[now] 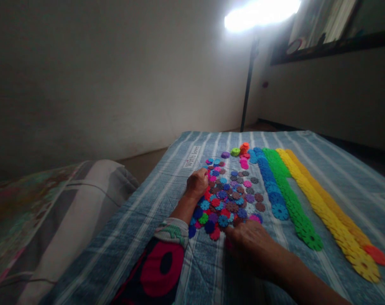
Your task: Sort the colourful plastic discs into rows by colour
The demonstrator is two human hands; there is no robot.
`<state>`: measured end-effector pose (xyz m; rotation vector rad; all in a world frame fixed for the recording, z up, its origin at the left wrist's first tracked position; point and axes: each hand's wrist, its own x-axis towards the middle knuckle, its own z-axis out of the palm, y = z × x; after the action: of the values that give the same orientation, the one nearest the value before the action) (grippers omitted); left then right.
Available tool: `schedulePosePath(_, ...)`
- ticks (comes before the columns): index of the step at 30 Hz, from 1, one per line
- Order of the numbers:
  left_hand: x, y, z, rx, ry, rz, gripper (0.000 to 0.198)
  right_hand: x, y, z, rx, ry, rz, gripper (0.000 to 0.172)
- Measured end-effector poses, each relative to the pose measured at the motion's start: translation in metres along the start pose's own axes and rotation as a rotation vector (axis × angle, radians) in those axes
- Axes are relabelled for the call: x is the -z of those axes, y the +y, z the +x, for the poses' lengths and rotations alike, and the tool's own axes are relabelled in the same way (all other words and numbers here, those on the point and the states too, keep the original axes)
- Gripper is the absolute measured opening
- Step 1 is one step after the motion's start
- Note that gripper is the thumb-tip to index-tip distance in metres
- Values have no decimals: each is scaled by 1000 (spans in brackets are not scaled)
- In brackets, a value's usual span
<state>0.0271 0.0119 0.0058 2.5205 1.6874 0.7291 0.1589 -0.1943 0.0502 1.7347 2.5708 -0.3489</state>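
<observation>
A loose pile of notched plastic discs (222,195) in blue, red, brown, purple, pink and grey lies spread on the blue striped cloth (154,220). At the pile's left edge, my left hand (197,183) is closed, and its fingertips are partly hidden. My right hand (248,238) is at the near edge, fingers curled against the discs. Whatever either hand grips is too small or hidden to name. To the right run overlapping rows of blue discs (270,186), green discs (286,190), yellow discs (325,212) and orange discs (341,212).
Beyond the pile sit small stacks of orange-red discs (244,148), lime discs (235,151), purple discs (225,155) and pink discs (244,163). A red-orange disc (375,254) ends the orange row. Behind stands a bright lamp (262,15). Folded bedding (84,199) lies left.
</observation>
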Motion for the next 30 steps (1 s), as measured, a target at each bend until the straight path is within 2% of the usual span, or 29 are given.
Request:
schedulePosePath(6,0,-1,1,-15,3,-1,16,-5,5,0,24,8,-1,19)
schedulePosePath(11,2,0,2,-18,3,22,16,-7,6,0,48,73,6,16)
schedulePosePath(17,3,-1,3,-40,-3,36,18,-1,0,0,78,39,0,16)
schedulePosePath(24,0,-4,4,-61,28,25,17,-4,1,-3,83,116,-43,20)
schedulePosePath(30,0,-4,4,-65,42,42,17,-3,-4,-6,69,56,-67,23)
